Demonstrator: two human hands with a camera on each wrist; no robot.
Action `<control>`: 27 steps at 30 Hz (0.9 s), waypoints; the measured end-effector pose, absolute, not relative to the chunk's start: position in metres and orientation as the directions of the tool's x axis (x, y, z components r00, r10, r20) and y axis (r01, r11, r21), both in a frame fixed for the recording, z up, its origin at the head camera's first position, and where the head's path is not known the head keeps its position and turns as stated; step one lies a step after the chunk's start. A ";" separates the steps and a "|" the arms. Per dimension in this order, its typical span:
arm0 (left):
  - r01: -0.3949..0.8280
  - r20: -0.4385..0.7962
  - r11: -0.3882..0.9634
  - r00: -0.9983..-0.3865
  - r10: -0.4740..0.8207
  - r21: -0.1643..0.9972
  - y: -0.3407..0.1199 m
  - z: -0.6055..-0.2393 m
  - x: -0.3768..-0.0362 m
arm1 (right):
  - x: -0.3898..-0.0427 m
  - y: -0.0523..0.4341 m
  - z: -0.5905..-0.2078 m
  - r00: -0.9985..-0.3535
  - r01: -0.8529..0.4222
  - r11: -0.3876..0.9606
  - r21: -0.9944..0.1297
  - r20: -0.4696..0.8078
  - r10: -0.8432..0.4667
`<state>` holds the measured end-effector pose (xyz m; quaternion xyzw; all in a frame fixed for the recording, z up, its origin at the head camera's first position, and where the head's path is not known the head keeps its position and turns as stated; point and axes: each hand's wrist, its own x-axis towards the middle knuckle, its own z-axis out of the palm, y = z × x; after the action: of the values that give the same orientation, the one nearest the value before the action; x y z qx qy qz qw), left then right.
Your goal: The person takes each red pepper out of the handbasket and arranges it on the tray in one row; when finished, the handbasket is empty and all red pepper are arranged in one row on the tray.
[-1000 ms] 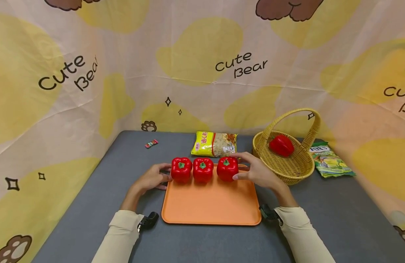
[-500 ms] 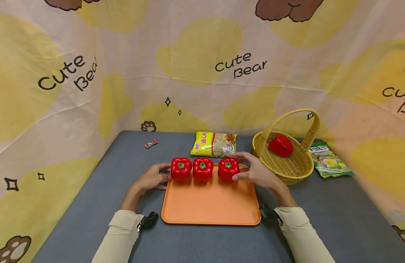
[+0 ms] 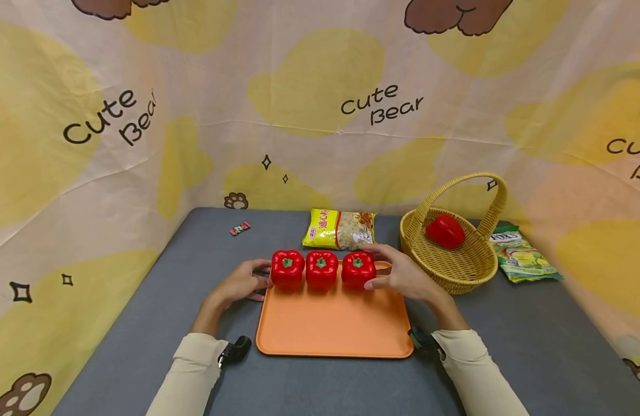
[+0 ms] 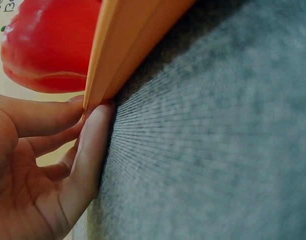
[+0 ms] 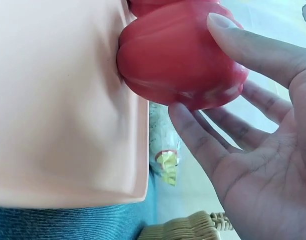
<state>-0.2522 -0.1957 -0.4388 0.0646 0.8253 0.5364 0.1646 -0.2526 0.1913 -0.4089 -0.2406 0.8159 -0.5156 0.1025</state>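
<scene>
Three red bell peppers with green stems stand in a row along the far edge of an orange tray (image 3: 334, 326): the left pepper (image 3: 287, 270), the middle pepper (image 3: 322, 270) and the right pepper (image 3: 358, 270). A narrow gap separates the right one from the middle one. My right hand (image 3: 403, 274) holds that right pepper, thumb on the near side and fingers behind, as the right wrist view shows around the pepper (image 5: 177, 55). At the tray's left rim, my left hand (image 3: 240, 281) pinches the edge (image 4: 105, 55) between thumb and fingers, close beside the left pepper.
A yellow wicker basket (image 3: 450, 268) with a tall handle stands at the right, holding another red pepper (image 3: 445, 231). Behind it lies a green FOX'S bag (image 3: 523, 257). A yellow pasta packet (image 3: 338, 229) lies beyond the tray, and a small red wrapper (image 3: 240, 229) sits back left.
The right pepper shifted slightly right, then back left toward the middle pepper, with my right hand on it throughout. My left hand and the tray stay in place.
</scene>
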 end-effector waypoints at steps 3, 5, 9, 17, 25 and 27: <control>-0.069 -0.202 0.415 -0.936 0.288 0.907 -0.196 -0.438 -0.252 | -0.252 0.191 -0.408 -0.864 -0.298 0.366 -0.882 0.086 -0.496; -0.071 -0.202 0.408 -0.936 0.288 0.910 -0.196 -0.438 -0.252 | -0.252 0.191 -0.408 -0.868 -0.296 0.373 -0.879 0.084 -0.489; -0.061 -0.193 0.399 -0.934 0.300 0.915 -0.197 -0.439 -0.253 | -0.252 0.190 -0.408 -0.869 -0.276 0.377 -0.884 0.063 -0.490; -0.071 -0.199 0.400 -0.936 0.290 0.914 -0.198 -0.439 -0.253 | -0.252 0.186 -0.410 -0.869 -0.248 0.348 -0.904 0.048 -0.493; -0.089 -0.214 0.411 -0.939 0.270 0.907 -0.196 -0.440 -0.253 | -0.248 0.190 -0.404 -0.867 -0.311 0.362 -0.879 0.106 -0.488; -0.091 -0.218 0.413 -0.938 0.270 0.906 -0.196 -0.440 -0.253 | -0.246 0.193 -0.399 -0.870 -0.334 0.376 -0.864 0.128 -0.476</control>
<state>-0.2530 -0.1962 -0.4404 0.0543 0.8235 0.5392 0.1676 -0.2463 0.1931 -0.3991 -0.2450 0.8265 -0.5017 0.0712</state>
